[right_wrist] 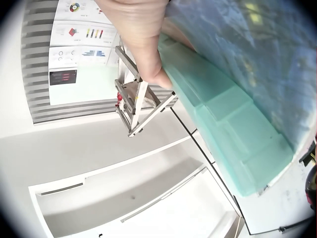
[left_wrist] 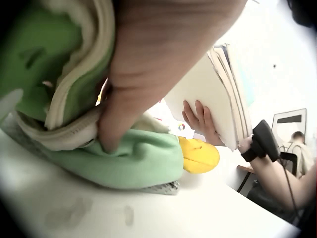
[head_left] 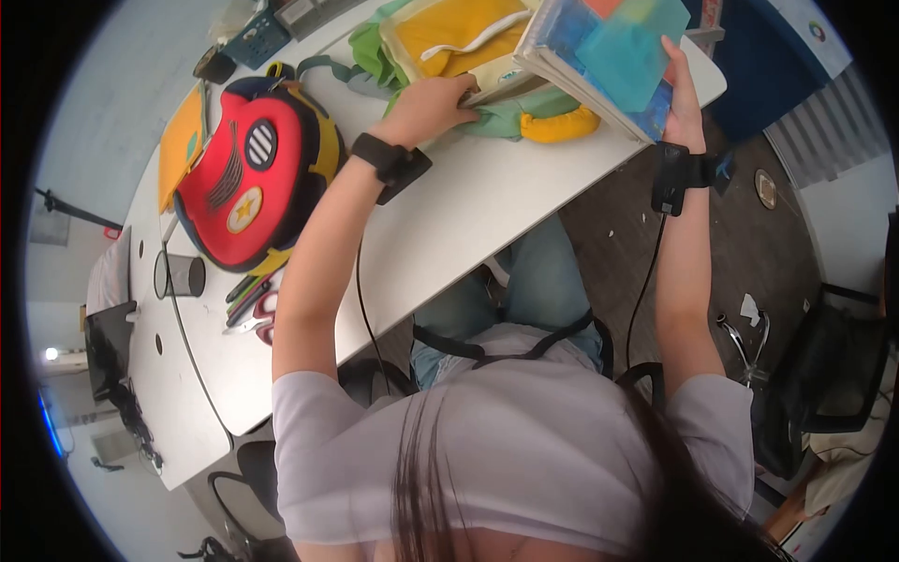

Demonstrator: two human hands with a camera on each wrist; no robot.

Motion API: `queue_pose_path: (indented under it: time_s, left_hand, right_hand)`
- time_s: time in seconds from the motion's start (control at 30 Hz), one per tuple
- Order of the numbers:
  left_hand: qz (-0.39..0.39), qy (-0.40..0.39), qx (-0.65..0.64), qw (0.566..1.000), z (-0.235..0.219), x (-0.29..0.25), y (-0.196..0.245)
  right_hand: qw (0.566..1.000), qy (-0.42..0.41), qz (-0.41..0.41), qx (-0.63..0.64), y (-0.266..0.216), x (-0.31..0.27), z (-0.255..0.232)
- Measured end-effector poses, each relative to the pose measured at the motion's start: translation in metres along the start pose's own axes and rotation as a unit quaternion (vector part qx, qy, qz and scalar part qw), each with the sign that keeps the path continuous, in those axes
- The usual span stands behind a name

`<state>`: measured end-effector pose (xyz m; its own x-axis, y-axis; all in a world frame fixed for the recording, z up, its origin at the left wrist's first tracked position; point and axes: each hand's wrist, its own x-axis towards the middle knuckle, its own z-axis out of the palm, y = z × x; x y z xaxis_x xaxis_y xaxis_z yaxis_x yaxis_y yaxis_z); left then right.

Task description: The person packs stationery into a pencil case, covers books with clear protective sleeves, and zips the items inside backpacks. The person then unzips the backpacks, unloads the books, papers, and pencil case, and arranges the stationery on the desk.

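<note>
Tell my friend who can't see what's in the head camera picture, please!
Someone's right hand holds up a stack of books while their left hand grips the edge of a green-and-yellow bag on a white table. Beside the bag sits a red backpack with a yellow star; pens and red-handled scissors lie nearby.

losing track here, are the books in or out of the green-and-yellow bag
Out: the right hand holds the books up, outside the bag.

Books point(head_left: 599, 80) and a bag point(head_left: 459, 61) ran past the head view's top edge; fingers of the left hand point(left_wrist: 148, 62) were mostly hidden from its wrist camera; poster point(right_wrist: 81, 42) print was illegibly small.
</note>
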<state>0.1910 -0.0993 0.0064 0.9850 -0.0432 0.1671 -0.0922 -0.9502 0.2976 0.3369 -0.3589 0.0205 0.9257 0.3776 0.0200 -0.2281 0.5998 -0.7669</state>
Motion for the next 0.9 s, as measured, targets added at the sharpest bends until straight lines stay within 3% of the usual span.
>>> queue_pose_path:
  time_s: [0.13,0.2,0.23,0.3,0.4,0.47,0.53,0.57,0.63,0.7,0.8,0.9]
  left_hand:
    - [-0.027,-0.055,-0.037,0.997,-0.023,-0.01,0.006]
    - [-0.035,0.086,-0.057,0.994,-0.021,-0.003,0.002]
    - [-0.034,0.087,-0.058,0.994,-0.022,0.005,-0.006]
    - [-0.095,0.256,-0.094,0.957,-0.031,0.028,-0.036]
    - [-0.132,0.313,-0.178,0.924,-0.066,0.053,-0.059]
    - [-0.066,0.383,-0.191,0.902,-0.094,0.058,-0.049]
    - [-0.037,0.398,-0.159,0.903,-0.112,0.049,-0.02]
    - [-0.013,0.41,-0.13,0.903,-0.119,0.042,-0.003]
    - [-0.022,0.381,-0.108,0.918,-0.124,0.033,0.012]
    - [0.041,0.354,-0.06,0.932,-0.123,0.024,0.022]
    - [0.041,0.337,-0.057,0.939,-0.12,0.016,0.029]
    - [0.049,0.313,-0.091,0.944,-0.121,0.012,0.033]
  right_hand:
    - [0.999,-0.028,0.045,0.008,0.006,0.007,-0.003]
    - [0.997,-0.043,0.055,0.012,0.009,0.008,-0.004]
    - [0.998,-0.043,0.053,0.011,0.009,0.005,-0.003]
    - [0.996,-0.053,0.072,0.026,0.011,-0.005,0.006]
    - [0.997,-0.054,0.051,0.025,0.015,-0.028,0.027]
    - [0.993,-0.085,0.085,-0.001,0.013,-0.047,0.036]
    - [0.975,-0.15,0.163,-0.035,0.016,-0.045,0.033]
    - [0.975,-0.152,0.157,-0.033,0.019,-0.043,0.032]
    - [0.947,-0.129,0.281,-0.088,0.024,-0.044,0.031]
    - [0.94,-0.146,0.292,-0.096,0.022,-0.042,0.036]
    - [0.934,-0.14,0.301,-0.13,0.016,-0.036,0.049]
    - [0.927,-0.198,0.288,-0.136,0.021,-0.008,0.057]
